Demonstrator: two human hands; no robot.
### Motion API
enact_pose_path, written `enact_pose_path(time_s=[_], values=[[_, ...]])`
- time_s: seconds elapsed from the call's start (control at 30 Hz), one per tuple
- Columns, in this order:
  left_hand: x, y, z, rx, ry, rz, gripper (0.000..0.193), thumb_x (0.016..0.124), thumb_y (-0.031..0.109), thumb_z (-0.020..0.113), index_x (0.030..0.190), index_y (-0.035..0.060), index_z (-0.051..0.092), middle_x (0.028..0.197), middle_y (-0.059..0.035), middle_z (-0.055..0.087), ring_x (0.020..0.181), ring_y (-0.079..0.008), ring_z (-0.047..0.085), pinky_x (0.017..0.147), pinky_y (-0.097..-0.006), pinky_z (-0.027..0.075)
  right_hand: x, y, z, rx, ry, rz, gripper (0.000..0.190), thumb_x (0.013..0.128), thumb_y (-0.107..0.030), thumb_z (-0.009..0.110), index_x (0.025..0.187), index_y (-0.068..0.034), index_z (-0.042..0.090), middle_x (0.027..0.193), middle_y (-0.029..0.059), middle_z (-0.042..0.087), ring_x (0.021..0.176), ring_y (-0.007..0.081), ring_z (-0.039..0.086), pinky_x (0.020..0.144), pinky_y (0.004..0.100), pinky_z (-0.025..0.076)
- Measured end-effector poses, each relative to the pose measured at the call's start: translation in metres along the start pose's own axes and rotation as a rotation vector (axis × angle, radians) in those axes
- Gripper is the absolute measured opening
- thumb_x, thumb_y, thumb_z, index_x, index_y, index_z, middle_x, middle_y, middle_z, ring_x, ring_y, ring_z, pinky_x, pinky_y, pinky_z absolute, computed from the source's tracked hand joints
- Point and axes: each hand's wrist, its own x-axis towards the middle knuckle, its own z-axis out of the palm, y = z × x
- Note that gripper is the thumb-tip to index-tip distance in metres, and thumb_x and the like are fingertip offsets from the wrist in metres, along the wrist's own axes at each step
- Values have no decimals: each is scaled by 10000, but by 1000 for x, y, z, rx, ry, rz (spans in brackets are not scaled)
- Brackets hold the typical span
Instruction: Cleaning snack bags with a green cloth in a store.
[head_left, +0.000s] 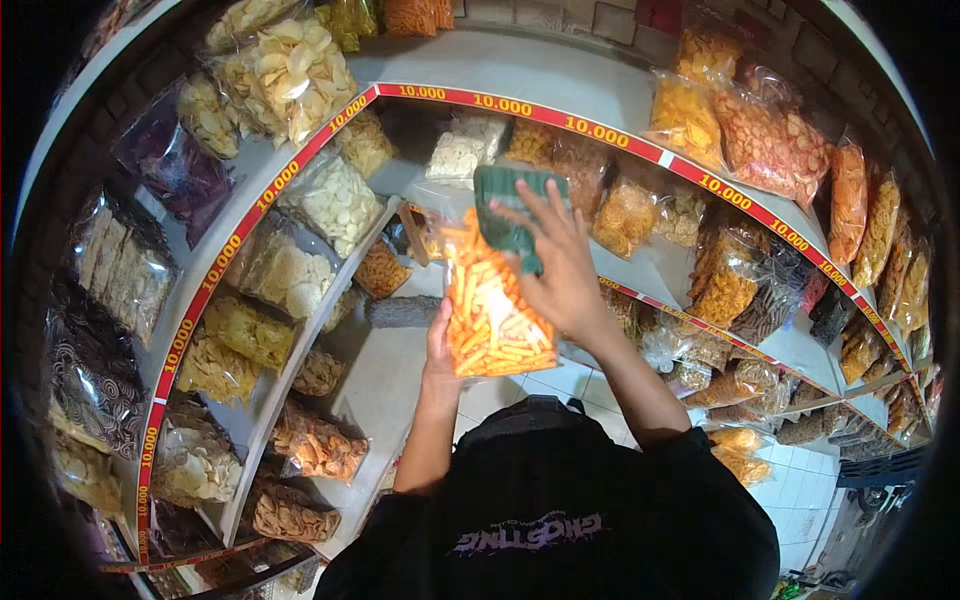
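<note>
A clear plastic bag of orange stick-shaped snacks (480, 337) is held up in front of my chest. My left hand (441, 349) grips its left side, and most of those fingers are hidden behind the bag. Over the bag's upper right part is my right hand (561, 274), with its fingers spread over a folded dark green cloth (501, 196). The cloth covers the bag's top right corner. Bright glare on the plastic hides some of the sticks.
Curved shelves (480, 60) with red price strips (502, 102) surround me. Bagged white chips (334, 199) sit to the left, bagged pink-red chips (776, 142) to the upper right. A grey rolled cloth (403, 311) lies on a lower shelf. White floor tiles (795, 495) show at the right.
</note>
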Motion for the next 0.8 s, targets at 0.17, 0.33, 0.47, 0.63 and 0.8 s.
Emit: enact_pose_path(time_s=[0.17, 0.33, 0.47, 0.63, 0.8], values=[[5, -5, 16, 142, 26, 208, 574, 932, 403, 503, 1394, 84, 383, 1352, -122, 491, 1209, -285, 508, 1028, -448, 405, 5, -33, 6, -52, -9, -172, 581, 784, -142, 612, 1340, -275, 505, 1512, 96, 293, 1418, 395, 156, 1107, 603, 129], [13, 19, 37, 254, -82, 391, 541, 948, 398, 470, 1383, 84, 400, 1357, -123, 487, 1191, -280, 523, 976, -442, 452, -39, -54, 0, 6, -80, -252, 690, 686, -108, 626, 1340, -292, 507, 1522, 83, 283, 1424, 385, 153, 1105, 614, 109], [23, 36, 16, -74, -152, 117, 552, 952, 403, 454, 1356, 28, 420, 1276, -151, 554, 1130, -280, 569, 983, -438, 444, -26, -24, -15, -25, -43, -153, 634, 722, -142, 632, 1328, -289, 519, 1527, 86, 268, 1422, 389, 147, 1095, 637, 105], [25, 7, 33, -27, -135, -41, 546, 963, 393, 441, 1364, 25, 405, 1299, -149, 539, 1149, -259, 561, 996, -427, 437, 14, -7, -37, 67, 111, -32, 536, 812, -199, 609, 1333, -282, 510, 1525, 104, 261, 1415, 406, 149, 1096, 633, 100], [50, 1, 10, -256, -333, -24, 560, 964, 419, 430, 1366, 31, 400, 1319, -153, 520, 1158, -272, 551, 998, -422, 434, -11, -50, -14, -84, -23, -200, 568, 763, -232, 653, 1314, -281, 521, 1520, 82, 279, 1422, 380, 150, 1112, 607, 98]])
